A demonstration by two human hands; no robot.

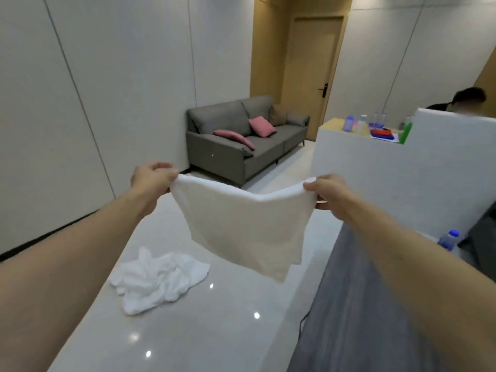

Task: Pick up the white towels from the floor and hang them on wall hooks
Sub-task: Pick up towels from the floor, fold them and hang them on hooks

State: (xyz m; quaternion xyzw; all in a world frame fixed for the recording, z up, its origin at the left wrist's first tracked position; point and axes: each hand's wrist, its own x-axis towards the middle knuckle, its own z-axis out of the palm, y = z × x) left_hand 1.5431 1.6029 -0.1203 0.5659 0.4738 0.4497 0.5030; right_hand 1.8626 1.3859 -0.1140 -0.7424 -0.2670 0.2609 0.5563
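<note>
A grey sofa [241,135] stands against the white wall [107,76], with two pink cushions [261,126] on its seat. Behind it is a wooden door [312,68]. To the right, a white worktop [375,162] carries bottles [349,122] and a red item. A person [468,99] sits behind it. Another bottle [448,239] stands lower right.

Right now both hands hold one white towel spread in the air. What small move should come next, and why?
Probably carry the held towel toward a wall to find a hook. The left hand and right hand already pinch its top corners, so it hangs open. No hook is in view, and a crumpled towel waits on the floor.
</note>
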